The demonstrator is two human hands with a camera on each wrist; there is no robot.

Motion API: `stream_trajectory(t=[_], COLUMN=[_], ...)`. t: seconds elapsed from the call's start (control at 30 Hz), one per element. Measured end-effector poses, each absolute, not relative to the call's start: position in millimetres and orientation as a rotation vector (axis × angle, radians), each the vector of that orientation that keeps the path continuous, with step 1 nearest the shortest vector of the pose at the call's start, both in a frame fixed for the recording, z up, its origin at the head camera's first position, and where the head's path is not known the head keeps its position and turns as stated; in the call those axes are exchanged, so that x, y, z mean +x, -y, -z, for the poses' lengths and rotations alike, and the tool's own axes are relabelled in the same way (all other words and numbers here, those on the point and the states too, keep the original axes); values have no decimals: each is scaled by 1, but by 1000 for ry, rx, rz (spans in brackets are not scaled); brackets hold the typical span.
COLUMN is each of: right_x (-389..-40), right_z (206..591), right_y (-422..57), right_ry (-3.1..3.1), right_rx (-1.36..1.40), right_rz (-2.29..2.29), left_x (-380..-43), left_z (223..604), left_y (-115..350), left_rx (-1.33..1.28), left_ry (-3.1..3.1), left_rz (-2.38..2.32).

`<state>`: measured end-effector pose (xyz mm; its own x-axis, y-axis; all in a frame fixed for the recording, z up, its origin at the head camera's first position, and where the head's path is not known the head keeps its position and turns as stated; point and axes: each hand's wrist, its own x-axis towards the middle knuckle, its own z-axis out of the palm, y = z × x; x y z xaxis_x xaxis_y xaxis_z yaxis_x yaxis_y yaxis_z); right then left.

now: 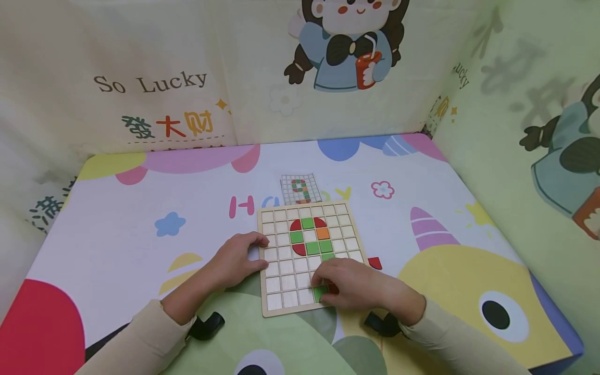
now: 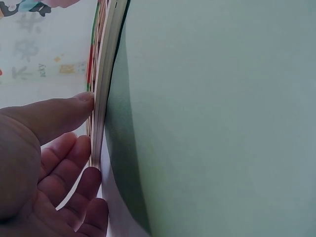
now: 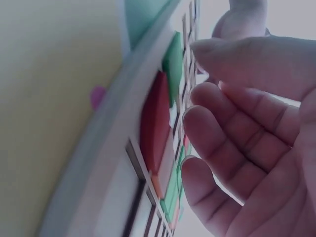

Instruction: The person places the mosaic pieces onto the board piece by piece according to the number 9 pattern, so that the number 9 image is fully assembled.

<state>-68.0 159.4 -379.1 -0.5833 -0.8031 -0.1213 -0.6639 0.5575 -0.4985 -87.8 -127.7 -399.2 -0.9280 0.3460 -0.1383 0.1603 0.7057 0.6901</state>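
Observation:
A square wooden grid board [image 1: 287, 267] lies on the printed tablecloth. Red, green and orange tiles form a rounded pattern in its upper middle, including an orange tile [image 1: 323, 233]. My left hand [image 1: 236, 258] touches the board's left edge with thumb and fingertips. Over the lower right of the board is my right hand [image 1: 351, 284], its fingertips close to a green tile [image 1: 319, 293] in the bottom row. Beside that one, a red tile [image 3: 157, 123] shows in the right wrist view; in the head view my right hand mostly covers it.
Behind the board lies a small pattern card [image 1: 300, 188] with a coloured grid figure. A loose red tile [image 1: 375, 263] lies on the cloth just off the board's right edge. Printed fabric walls [image 1: 253, 78] rise at the back and sides of the table.

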Motion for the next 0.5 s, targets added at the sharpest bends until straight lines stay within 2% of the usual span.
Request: stream_trajectory(t=[0.5], right_x=[-78], right_z=[370], right_y=[-181], right_ry=[-2583], right_rx=[-1150], right_rz=[677], left_x=[-89], left_z=[401], left_y=[127], left_rx=[385], left_ry=[-2654], left_rz=[-1043])
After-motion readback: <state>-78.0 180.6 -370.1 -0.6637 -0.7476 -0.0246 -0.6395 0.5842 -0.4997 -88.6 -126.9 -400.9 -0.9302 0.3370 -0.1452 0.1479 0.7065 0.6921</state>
